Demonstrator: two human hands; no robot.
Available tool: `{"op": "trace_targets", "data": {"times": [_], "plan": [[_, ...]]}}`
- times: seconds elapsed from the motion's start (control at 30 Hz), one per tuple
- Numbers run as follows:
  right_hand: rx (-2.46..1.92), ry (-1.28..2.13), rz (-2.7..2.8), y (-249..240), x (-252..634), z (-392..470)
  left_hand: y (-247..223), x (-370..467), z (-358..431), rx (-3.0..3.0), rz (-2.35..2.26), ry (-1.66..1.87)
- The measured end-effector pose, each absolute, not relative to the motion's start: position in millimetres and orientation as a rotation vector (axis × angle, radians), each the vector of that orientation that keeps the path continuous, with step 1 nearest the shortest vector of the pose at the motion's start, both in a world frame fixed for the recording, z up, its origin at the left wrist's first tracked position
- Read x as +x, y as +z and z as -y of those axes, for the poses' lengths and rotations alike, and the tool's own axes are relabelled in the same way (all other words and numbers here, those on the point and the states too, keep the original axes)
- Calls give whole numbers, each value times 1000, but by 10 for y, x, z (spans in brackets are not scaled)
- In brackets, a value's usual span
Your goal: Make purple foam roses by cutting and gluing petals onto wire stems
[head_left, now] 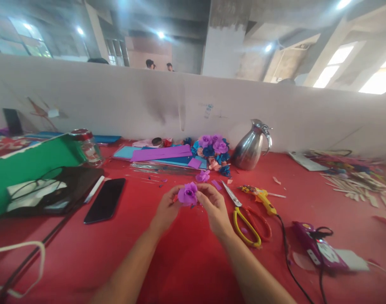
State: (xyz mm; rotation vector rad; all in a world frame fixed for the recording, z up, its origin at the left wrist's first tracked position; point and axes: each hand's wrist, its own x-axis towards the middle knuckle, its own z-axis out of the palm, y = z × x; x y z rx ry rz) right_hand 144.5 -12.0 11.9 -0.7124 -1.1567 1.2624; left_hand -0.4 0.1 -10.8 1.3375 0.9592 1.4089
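Between my two hands is a purple paper flower, held above the red table. My left hand grips its left side with closed fingers. The thumb and fingers of my right hand pinch the petals on the right. Just beyond lies another purple paper flower. Behind that is a pile of purple, blue and pink paper flowers. Scissors with a yellow and a red handle rest to the right of my right hand, beside a yellow glue gun.
A steel jug stands by the white partition. Purple and blue paper strips lie at the back. To the left are a phone, a glass jar and a green panel. A purple power strip with cords sits at right.
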Motion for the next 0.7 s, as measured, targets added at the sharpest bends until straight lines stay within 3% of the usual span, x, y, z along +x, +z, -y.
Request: {"op": "trace_targets", "data": {"times": [0.53, 0.7], "plan": [[-644, 1385, 1012, 191, 1449, 129, -59, 3, -4, 1157, -790, 1305], [-641, 1389, 992, 234, 1452, 138, -64, 1, -12, 1168, -951, 1309]]}}
